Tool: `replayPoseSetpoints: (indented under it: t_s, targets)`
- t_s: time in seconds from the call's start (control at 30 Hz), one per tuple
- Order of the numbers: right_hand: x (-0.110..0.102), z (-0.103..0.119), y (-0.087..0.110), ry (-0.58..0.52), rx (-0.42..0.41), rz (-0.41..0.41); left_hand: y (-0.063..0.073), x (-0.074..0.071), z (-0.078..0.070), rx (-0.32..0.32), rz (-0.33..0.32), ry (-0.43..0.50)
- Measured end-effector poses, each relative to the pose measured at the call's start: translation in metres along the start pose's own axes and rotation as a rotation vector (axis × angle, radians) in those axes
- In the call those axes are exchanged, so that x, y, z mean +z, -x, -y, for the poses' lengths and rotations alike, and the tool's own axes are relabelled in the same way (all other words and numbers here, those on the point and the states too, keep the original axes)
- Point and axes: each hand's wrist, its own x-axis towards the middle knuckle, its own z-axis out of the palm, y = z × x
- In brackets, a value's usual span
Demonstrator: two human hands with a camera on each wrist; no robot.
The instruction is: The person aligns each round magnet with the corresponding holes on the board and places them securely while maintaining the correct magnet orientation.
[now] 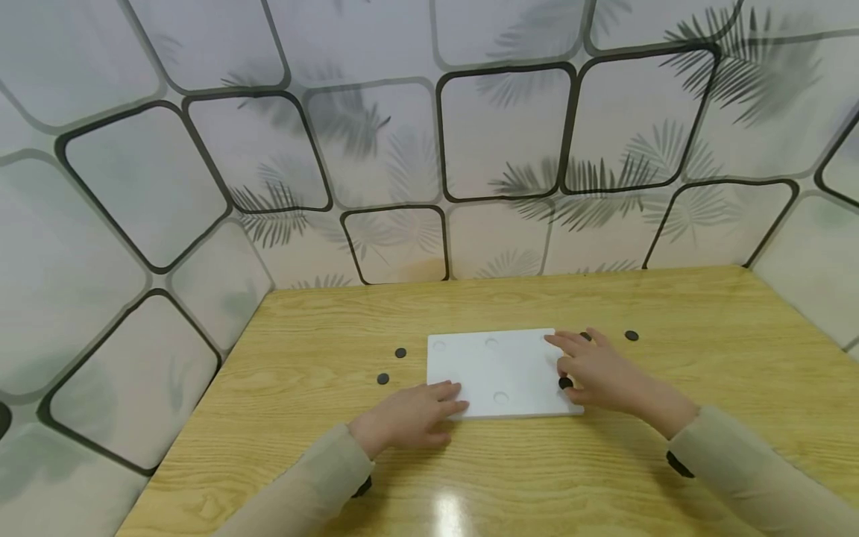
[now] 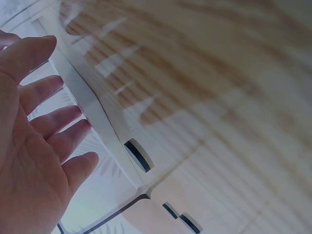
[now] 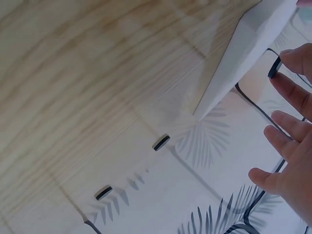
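A white rectangular board (image 1: 496, 373) with shallow round recesses lies flat on the table. My right hand (image 1: 607, 377) is over the board's right end, pinching a small black disc (image 1: 566, 382) between thumb and index finger. In the right wrist view that disc (image 3: 275, 68) is held on edge by the fingertips, the other fingers spread apart. My left hand (image 1: 412, 415) rests its extended fingers on the board's front left corner and holds nothing. From the left wrist view, the left hand (image 2: 39, 122) has its fingers spread along the board's edge (image 2: 92, 107).
Two black discs, one farther back (image 1: 400, 352) and one nearer (image 1: 383, 378), lie left of the board. To its right are another disc (image 1: 631, 335) and one partly hidden (image 1: 585, 336) behind the right hand's fingers. Patterned walls enclose the wooden table (image 1: 510, 477).
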Motion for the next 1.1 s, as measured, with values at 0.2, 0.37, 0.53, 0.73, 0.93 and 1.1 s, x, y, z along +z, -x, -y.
replayPoseSetpoints:
  t_s: [0.2, 0.37, 0.53, 0.73, 0.93, 1.1]
  targets:
    - [0.0003, 0.0041, -0.0026, 0.016, -0.014, 0.006, 0.0003, -0.002, -0.0006, 0.002, -0.004, -0.001]
    - [-0.0026, 0.0084, -0.0024, 0.008, -0.011, 0.023, 0.0, -0.0044, -0.0014, -0.003, -0.003, -0.001]
    - [-0.0033, 0.0095, -0.0015, 0.016, -0.005, 0.062, -0.0001, -0.0063, -0.0013, -0.013, 0.013, 0.001]
    - [0.0016, 0.0087, 0.0006, 0.011, 0.005, 0.068, -0.0005, -0.007, -0.0006, -0.014, 0.025, 0.007]
    - [0.0052, 0.0098, 0.0027, -0.036, 0.02, 0.072, -0.0006, -0.0061, -0.0005, -0.013, 0.034, 0.005]
    - [0.0062, 0.0103, 0.004, -0.053, 0.032, 0.087, -0.0001, -0.0042, -0.0006, -0.016, 0.042, 0.009]
